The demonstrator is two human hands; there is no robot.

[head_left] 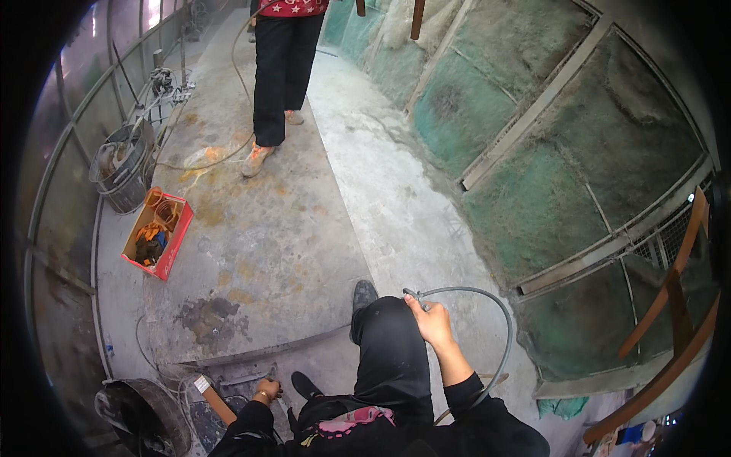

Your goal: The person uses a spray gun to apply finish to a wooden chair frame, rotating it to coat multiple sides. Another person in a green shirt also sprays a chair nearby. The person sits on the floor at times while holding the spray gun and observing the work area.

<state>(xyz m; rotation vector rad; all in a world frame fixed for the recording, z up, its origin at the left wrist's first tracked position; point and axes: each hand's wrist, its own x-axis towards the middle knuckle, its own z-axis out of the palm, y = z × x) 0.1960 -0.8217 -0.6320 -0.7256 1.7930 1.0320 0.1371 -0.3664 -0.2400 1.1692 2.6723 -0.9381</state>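
Several greenish panels (525, 221) line the right side. A grey hose (509, 327) loops outward, held near its end in the closed right hand (435, 324); how far the left hand (268, 390) closes, or on what, I cannot tell.

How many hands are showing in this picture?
2. The right hand holds a grey hose beside the knee; the left hand is low, near the platform. The standing co-worker's hands are not visible.
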